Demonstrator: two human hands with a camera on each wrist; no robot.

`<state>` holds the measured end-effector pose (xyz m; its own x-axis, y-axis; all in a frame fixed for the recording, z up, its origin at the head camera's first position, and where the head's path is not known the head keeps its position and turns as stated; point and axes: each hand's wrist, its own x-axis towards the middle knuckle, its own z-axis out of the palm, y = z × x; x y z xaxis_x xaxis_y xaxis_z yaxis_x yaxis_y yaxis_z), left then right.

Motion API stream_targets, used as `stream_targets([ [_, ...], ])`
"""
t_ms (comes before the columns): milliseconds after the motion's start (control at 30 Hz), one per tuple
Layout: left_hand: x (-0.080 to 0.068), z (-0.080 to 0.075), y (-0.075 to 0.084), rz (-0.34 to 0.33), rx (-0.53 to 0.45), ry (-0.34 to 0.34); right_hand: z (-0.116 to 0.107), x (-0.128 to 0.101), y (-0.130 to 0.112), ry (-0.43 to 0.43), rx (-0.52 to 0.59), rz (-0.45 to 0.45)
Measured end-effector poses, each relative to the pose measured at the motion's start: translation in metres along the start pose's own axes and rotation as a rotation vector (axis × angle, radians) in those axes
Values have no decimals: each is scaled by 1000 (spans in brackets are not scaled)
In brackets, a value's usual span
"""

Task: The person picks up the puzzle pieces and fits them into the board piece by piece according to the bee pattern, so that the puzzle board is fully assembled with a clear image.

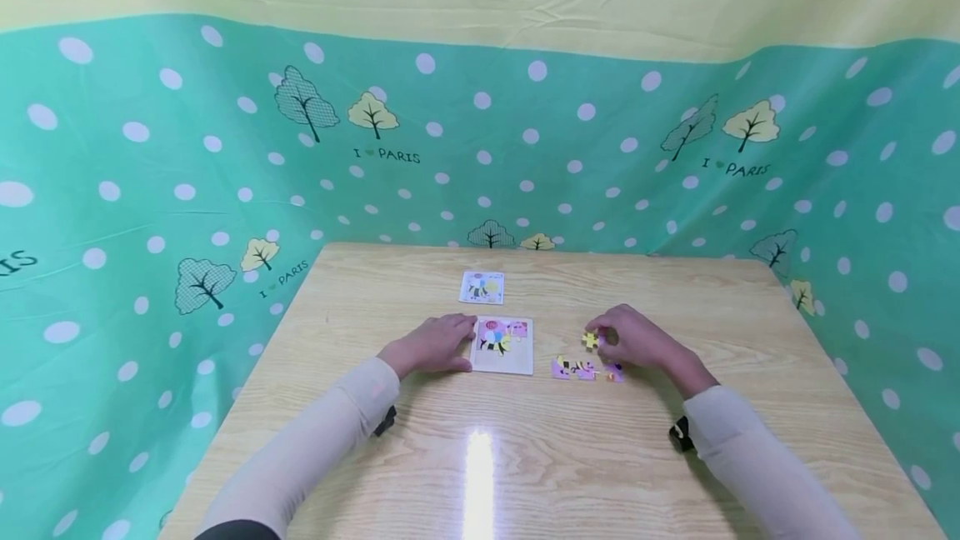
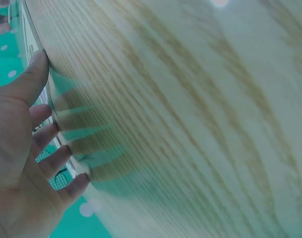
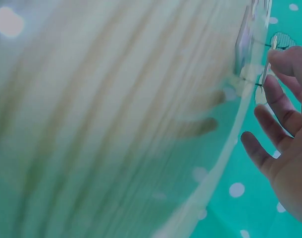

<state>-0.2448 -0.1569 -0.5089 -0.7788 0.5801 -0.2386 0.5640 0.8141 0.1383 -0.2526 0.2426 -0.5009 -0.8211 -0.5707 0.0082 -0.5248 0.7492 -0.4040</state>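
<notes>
A partly filled jigsaw puzzle board [image 1: 512, 359] with a white frame lies on the table. My left hand [image 1: 437, 343] rests at its left edge, spread fingers and thumb touching the frame. In the left wrist view, the left hand [image 2: 22, 134] shows its fingers apart along that edge. To the right of the board, my right hand [image 1: 636, 338] pinches a yellow puzzle piece [image 1: 590, 341] above the table. The right wrist view shows this thin puzzle piece [image 3: 266, 67] edge-on between thumb and index finger of the right hand [image 3: 289, 134]; the other fingers are loosely bent.
Several loose pink and yellow puzzle pieces [image 1: 576, 369] lie between the board and my right hand. A small picture card [image 1: 482, 287] lies behind the board. The wooden table [image 1: 405, 473] is backed by a green dotted curtain [image 1: 525, 157].
</notes>
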Motion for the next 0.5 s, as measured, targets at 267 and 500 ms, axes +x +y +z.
stream_targets([
  [267,1,2,-2,4,1,6,0,11,-15,-24,11,-6],
  [500,3,4,-3,11,-10,14,5,26,-31,-40,41,-6],
])
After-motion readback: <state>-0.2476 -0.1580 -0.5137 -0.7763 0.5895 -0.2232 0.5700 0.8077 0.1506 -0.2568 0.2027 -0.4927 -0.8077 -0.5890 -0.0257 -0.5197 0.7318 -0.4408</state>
